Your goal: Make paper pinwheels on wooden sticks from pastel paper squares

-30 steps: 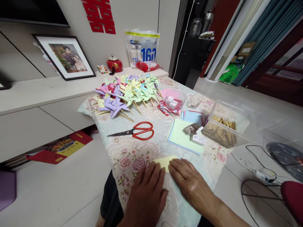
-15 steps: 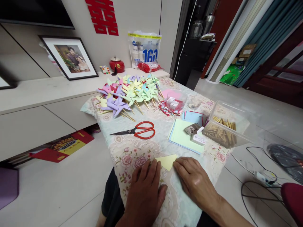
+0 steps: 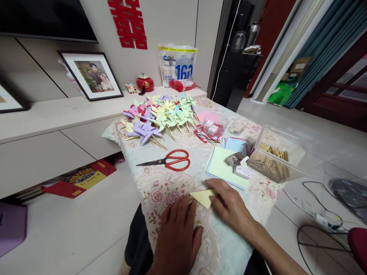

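Observation:
A folded yellow paper triangle (image 3: 203,197) lies on the floral tablecloth (image 3: 160,187) near the table's front edge. My left hand (image 3: 177,233) lies flat on the cloth, its fingertips at the paper's left corner. My right hand (image 3: 229,206) presses on the paper's right side, thumb and fingers along its edge. Red-handled scissors (image 3: 169,160) lie beyond the paper. A stack of pale green and blue paper sheets (image 3: 223,168) sits to the right, with a small metal stapler (image 3: 234,158) on it.
A pile of coloured paper pinwheels on sticks (image 3: 160,114) fills the table's far end. A clear box of wooden sticks (image 3: 272,162) stands at the right edge. A low cabinet (image 3: 51,126) runs along the left. Cables (image 3: 318,214) lie on the floor at right.
My right hand has slid forward along the yellow paper's right edge. The view has shifted slightly, and my left hand stays flat at the paper's left corner.

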Demonstrator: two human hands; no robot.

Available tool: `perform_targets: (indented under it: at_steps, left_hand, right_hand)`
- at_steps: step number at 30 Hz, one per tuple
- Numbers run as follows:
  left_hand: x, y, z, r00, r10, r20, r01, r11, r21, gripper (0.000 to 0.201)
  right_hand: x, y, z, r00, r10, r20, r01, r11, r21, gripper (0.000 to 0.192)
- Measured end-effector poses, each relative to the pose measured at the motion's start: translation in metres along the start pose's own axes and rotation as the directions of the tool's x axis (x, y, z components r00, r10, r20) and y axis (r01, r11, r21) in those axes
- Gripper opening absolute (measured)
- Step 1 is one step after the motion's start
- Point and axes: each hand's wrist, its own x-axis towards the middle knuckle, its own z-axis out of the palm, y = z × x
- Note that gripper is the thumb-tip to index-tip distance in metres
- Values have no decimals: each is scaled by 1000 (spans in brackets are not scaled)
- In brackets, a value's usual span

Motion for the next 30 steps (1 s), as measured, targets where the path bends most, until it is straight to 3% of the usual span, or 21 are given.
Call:
perform_targets:
  at_steps: [3, 7, 9, 11, 13, 14, 17, 19, 20, 23, 25, 28, 30]
  left_hand:
    - [0, 1, 2, 1000, -4, -1, 4, 1000, -1, 38]
    - [-3, -1, 6, 999, -36, -12, 35, 998, -52, 39]
    - [-7, -3, 8, 997, -75, -15, 72, 988, -136, 42]
    - [-10, -3, 9, 982, -186, 4, 180, 946, -271, 46]
    - [-10, 0, 10, 926, -375, 49, 354, 815, -458, 47]
    - [-8, 2, 11, 877, -472, 86, 433, 701, -567, 46]
    - [6, 10, 9, 766, -573, 291, 469, 188, -863, 43]
    - [18, 12, 4, 696, -580, 422, 440, -119, -890, 37]
    - [23, 11, 1, 653, -591, 474, 441, -211, -872, 34]
    - [35, 5, -10, 521, -638, 567, 460, -350, -816, 26]
    - [38, 0, -15, 465, -665, 584, 450, -391, -803, 27]
    - [40, -5, -19, 451, -675, 584, 443, -399, -803, 26]
    - [41, -6, -20, 463, -672, 579, 437, -395, -808, 25]
  right_hand:
    - [-2, 3, 2, 1000, -4, 31, 1, 997, 72, 40]
    - [-3, 9, 8, 997, 48, -66, -36, 983, 181, 32]
    - [-2, 9, 10, 988, 100, -122, -66, 964, 257, 29]
    - [-1, 7, 10, 971, 176, -161, -108, 927, 360, 27]
    - [1, 1, 11, 952, 245, -185, -136, 878, 459, 28]
    - [2, -2, 12, 945, 262, -196, -135, 858, 496, 29]
    - [4, -15, 16, 946, 236, -222, -85, 842, 532, 29]
    - [6, -24, 20, 960, 174, -220, -38, 858, 513, 30]
    - [7, -27, 21, 967, 141, -211, -17, 866, 499, 31]
    - [13, -35, 20, 983, 54, -174, 32, 890, 456, 31]
    - [17, -38, 16, 986, 30, -164, 41, 909, 415, 32]
    - [23, -41, 9, 992, 45, -116, 2, 927, 374, 36]
    - [28, -43, 6, 998, 62, -14, -50, 905, 422, 37]
